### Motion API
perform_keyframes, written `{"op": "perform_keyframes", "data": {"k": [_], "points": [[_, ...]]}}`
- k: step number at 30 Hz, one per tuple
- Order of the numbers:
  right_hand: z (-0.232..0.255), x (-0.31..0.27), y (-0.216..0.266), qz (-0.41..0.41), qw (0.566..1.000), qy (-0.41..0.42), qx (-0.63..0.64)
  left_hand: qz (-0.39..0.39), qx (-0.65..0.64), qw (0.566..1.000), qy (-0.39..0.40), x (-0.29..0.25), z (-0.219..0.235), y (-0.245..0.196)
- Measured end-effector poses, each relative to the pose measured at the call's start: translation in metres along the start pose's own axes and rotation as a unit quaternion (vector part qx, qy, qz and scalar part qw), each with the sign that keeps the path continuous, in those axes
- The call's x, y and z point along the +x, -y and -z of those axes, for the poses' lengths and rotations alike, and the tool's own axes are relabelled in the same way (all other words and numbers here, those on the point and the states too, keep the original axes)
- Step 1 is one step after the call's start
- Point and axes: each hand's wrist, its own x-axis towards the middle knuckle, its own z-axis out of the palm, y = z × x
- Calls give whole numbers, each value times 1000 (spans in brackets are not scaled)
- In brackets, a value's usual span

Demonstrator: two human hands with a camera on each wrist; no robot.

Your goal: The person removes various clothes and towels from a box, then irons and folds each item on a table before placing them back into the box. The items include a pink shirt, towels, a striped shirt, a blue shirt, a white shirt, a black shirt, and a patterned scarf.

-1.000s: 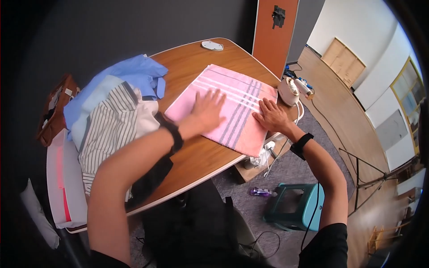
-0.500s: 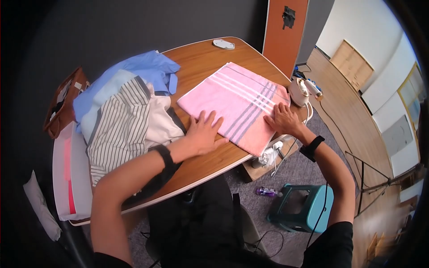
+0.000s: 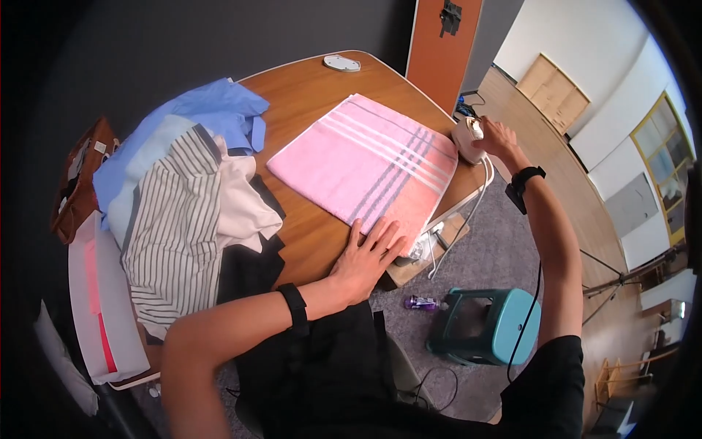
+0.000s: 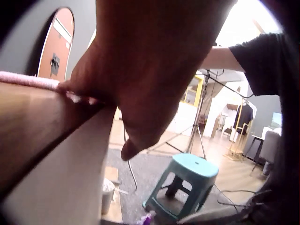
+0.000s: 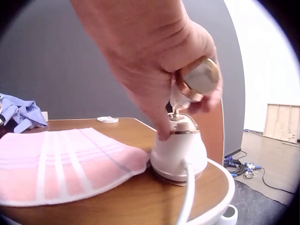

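Note:
A pink towel with white and grey stripes lies flat and folded on the wooden table. My left hand has its fingers spread on the towel's near edge; in the left wrist view the hand reaches over the table edge. At the table's right end my right hand is at a white appliance with gold trim. The right wrist view shows that hand curled round the gold-capped handle above the white body, which stands beside the towel's corner.
Blue, striped and pale clothes lie heaped on the left, by a brown bag and a white box. A white cord hangs off the right edge. A teal stool stands on the floor.
My right hand has left the towel, moved right and taken hold of the appliance's handle. My left hand has slid across the towel to its near edge.

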Motion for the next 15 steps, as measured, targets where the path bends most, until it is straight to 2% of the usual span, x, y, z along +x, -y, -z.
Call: {"op": "perform_keyframes", "data": {"k": [3,4,6,8,11,12,15], "points": [[9,-9,-9,-12,999,8,46,-15,-49,997,56,-1,15,5],[17,-13,-7,-44,995,15,86,-21,-54,995,80,0,21,9],[30,-30,-9,-36,996,-27,80,-27,-49,993,106,3,26,13],[47,-59,-2,-29,994,-65,84,-8,-20,995,93,7,20,16],[81,-106,15,30,990,-87,108,5,-17,998,65,7,13,23],[89,-114,21,12,987,-35,156,4,-30,998,53,6,11,27],[96,-140,42,40,983,-10,181,-4,-34,999,9,-1,5,26]]}}
